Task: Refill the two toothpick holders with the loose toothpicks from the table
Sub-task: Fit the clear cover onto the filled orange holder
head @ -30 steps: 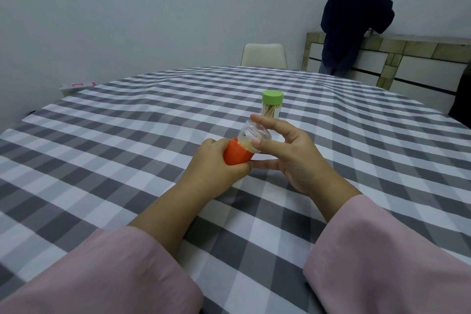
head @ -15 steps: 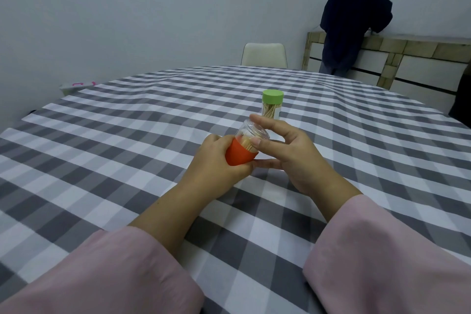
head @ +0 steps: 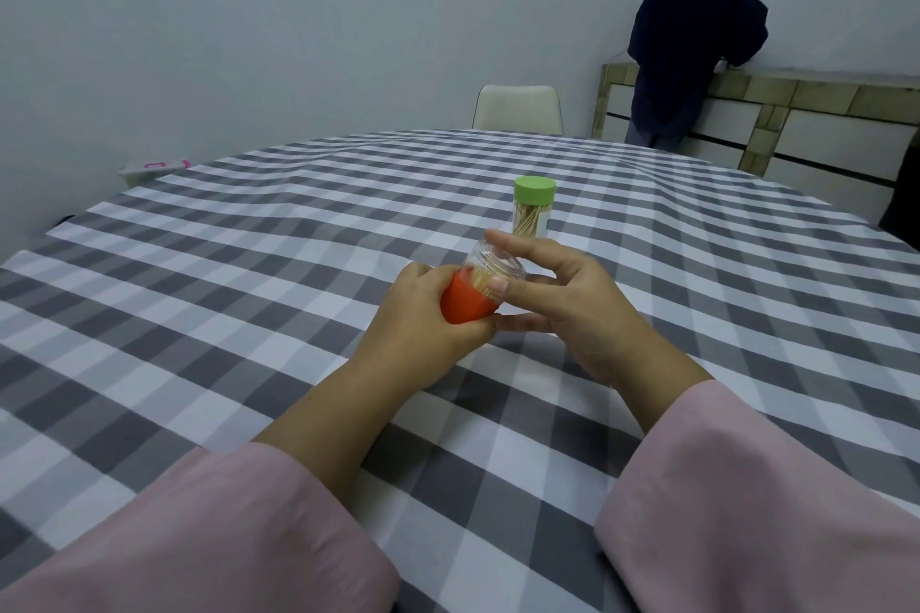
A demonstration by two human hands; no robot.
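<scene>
A toothpick holder with an orange base (head: 465, 306) and a clear plastic top (head: 490, 264) is held tilted above the checked tablecloth (head: 249, 264). My left hand (head: 423, 319) grips the orange base. My right hand (head: 562, 294) pinches the clear top between forefinger and thumb. Pale toothpicks show inside the clear part. A second holder with a green lid (head: 533, 209) stands upright just behind my hands, with toothpicks in it. No loose toothpicks are visible on the cloth.
A cream chair back (head: 517, 107) stands at the table's far edge. A dark garment (head: 692, 35) hangs over a tiled cabinet (head: 806, 115) at the back right. A white box with pink marks (head: 154, 167) lies at the far left edge.
The holder has turned slightly more upright in my hands. My right forefinger and thumb have shifted round the clear top. The green-lidded holder has not moved.
</scene>
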